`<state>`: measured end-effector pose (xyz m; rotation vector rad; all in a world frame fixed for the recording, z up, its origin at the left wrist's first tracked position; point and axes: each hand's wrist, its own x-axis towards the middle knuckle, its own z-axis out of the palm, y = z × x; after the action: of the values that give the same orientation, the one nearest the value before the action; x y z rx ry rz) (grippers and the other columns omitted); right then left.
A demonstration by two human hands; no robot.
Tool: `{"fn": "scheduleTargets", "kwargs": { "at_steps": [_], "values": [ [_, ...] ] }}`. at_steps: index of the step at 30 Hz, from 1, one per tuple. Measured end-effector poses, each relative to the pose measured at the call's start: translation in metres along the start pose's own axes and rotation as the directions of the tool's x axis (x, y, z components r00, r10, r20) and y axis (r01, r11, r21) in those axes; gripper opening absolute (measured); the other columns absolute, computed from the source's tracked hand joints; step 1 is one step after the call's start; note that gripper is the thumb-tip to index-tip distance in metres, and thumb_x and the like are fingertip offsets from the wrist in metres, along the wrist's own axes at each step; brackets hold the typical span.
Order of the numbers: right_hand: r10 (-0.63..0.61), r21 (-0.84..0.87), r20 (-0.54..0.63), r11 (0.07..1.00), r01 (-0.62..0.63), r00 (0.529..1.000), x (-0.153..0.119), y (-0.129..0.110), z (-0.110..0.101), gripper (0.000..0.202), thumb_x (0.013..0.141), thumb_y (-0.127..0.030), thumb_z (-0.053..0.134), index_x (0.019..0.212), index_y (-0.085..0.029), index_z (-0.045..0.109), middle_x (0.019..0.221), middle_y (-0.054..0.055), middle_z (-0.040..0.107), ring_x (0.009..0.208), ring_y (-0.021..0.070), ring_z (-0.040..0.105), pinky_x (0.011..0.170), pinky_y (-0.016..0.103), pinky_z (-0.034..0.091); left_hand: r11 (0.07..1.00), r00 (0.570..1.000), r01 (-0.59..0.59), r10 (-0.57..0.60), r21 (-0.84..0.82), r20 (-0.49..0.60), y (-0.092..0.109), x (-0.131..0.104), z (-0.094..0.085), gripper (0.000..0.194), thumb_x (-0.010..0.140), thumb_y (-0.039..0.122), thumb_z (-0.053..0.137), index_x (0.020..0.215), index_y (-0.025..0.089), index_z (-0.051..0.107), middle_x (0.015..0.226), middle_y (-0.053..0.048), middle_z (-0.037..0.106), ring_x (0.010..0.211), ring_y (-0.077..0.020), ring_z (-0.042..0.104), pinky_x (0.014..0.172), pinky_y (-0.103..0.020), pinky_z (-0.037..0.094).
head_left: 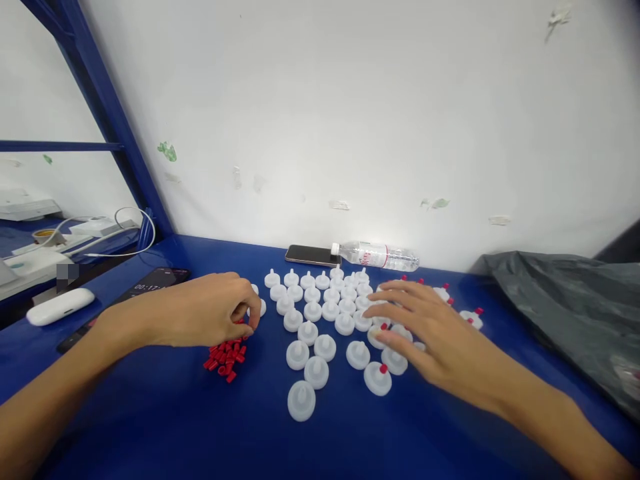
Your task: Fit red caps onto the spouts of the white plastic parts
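Observation:
My left hand [220,310] hovers at the back of a small pile of red caps [227,357], thumb and forefinger pinched together. A bit of red shows beside the fingertips, but whether they hold a cap is hidden. Many white round plastic pieces [317,372], each a disc with a short upright stem, spread across the middle of the table. Over their right side my right hand [420,323] is open, fingers apart and holding nothing I can see. One white disc with a red cap on its stem [377,379] lies just below this hand; more red-tipped ones sit around and beyond it.
A clear water bottle [383,255] and a dark phone [311,255] lie along the wall. Left are another phone [163,277] showing a timer, a white case [61,307] and cables. Dark plastic sheeting [555,313] covers the right side of the blue table [200,433].

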<state>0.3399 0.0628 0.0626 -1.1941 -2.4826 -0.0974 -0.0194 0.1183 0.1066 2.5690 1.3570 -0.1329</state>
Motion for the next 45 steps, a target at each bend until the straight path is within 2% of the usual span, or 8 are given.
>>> {"fn": "scheduleTargets", "kwargs": {
  "at_steps": [6,11,18,24,28,35,40,45],
  "values": [
    [0.025,0.028,0.093,0.999,-0.028,0.995,-0.003,-0.016,0.006,0.035,0.11,-0.048,0.047,0.131,-0.032,0.069,0.139,0.004,0.071,0.147,0.0325,0.049,0.122,0.062,0.039,0.997,0.993,0.074,-0.072,-0.018,0.092,0.0,-0.002,-0.004,0.021,0.086,0.025,0.067,0.096,0.036,0.082,0.071,0.004,0.067,0.055,-0.0125,0.056,0.049,-0.023,0.037],
    [0.026,-0.002,0.06,1.0,-0.026,0.998,-0.004,-0.01,0.007,0.034,0.11,-0.047,0.048,0.125,-0.029,0.073,0.139,0.007,0.07,0.142,0.0339,0.053,0.118,0.065,0.042,0.998,0.995,0.013,-0.007,-0.062,0.095,-0.005,0.004,0.003,0.016,0.083,0.022,0.068,0.079,0.03,0.081,0.066,0.002,0.064,0.056,-0.0132,0.057,0.048,-0.021,0.037],
    [0.004,-0.02,0.007,1.0,-0.004,1.0,-0.004,-0.008,0.01,0.036,0.112,-0.042,0.044,0.126,-0.028,0.074,0.127,0.005,0.077,0.136,0.0341,0.06,0.115,0.068,0.045,0.991,0.992,-0.121,0.12,-0.056,-0.031,-0.013,0.006,0.013,0.023,0.083,0.014,0.065,0.074,0.03,0.078,0.062,0.003,0.066,0.055,-0.0137,0.062,0.046,-0.021,0.037],
    [0.002,-0.015,0.017,1.0,-0.002,1.0,-0.002,-0.007,0.015,0.038,0.113,-0.038,0.041,0.126,-0.023,0.073,0.127,0.007,0.077,0.133,0.0329,0.063,0.117,0.067,0.041,0.987,0.948,-0.158,0.152,0.003,-0.279,0.005,0.006,0.008,0.013,0.092,0.028,0.062,0.087,0.027,0.074,0.075,0.003,0.073,0.06,-0.0135,0.064,0.054,-0.022,0.044],
    [-0.026,0.003,-0.041,1.0,0.026,0.999,-0.001,-0.009,0.013,0.029,0.113,-0.033,0.044,0.122,-0.025,0.071,0.122,0.005,0.078,0.128,0.0289,0.066,0.12,0.063,0.036,0.975,0.865,-0.224,0.196,-0.004,-0.462,0.014,0.01,0.009,0.016,0.098,0.035,0.061,0.095,0.025,0.073,0.058,0.007,0.064,0.048,-0.011,0.056,0.05,-0.022,0.041],
    [-0.119,-0.024,-0.21,0.993,0.116,0.971,-0.002,-0.012,0.013,0.01,0.106,-0.029,0.064,0.116,-0.027,0.064,0.109,0.001,0.078,0.112,0.0239,0.073,0.118,0.053,0.035,0.869,0.558,-0.435,0.466,0.236,-0.687,0.02,0.02,0.034,0.011,0.104,0.022,0.06,0.11,0.019,0.069,0.094,0.0,0.079,0.06,-0.0057,0.065,0.053,-0.017,0.045],
    [-0.177,-0.023,-0.289,0.984,0.178,0.941,0.001,-0.02,0.014,0.016,0.104,-0.014,0.062,0.114,-0.026,0.063,0.109,0.002,0.077,0.105,0.0206,0.075,0.112,0.047,0.046,0.797,0.436,-0.453,0.589,0.399,-0.681,0.034,0.022,0.05,0.015,0.105,0.021,0.06,0.117,0.018,0.069,0.097,-0.002,0.081,0.067,-0.0083,0.074,0.051,-0.019,0.046],
    [-0.159,0.073,-0.326,0.979,0.193,0.932,0.002,-0.034,0.015,0.016,0.105,-0.011,0.054,0.113,-0.025,0.058,0.115,0.006,0.075,0.111,0.0209,0.072,0.095,0.037,0.059,0.773,0.403,-0.501,0.607,0.39,-0.685,0.044,0.019,0.057,0.017,0.103,0.015,0.062,0.118,0.016,0.07,0.094,-0.001,0.08,0.063,-0.0079,0.074,0.05,-0.018,0.051]
  ]
}}
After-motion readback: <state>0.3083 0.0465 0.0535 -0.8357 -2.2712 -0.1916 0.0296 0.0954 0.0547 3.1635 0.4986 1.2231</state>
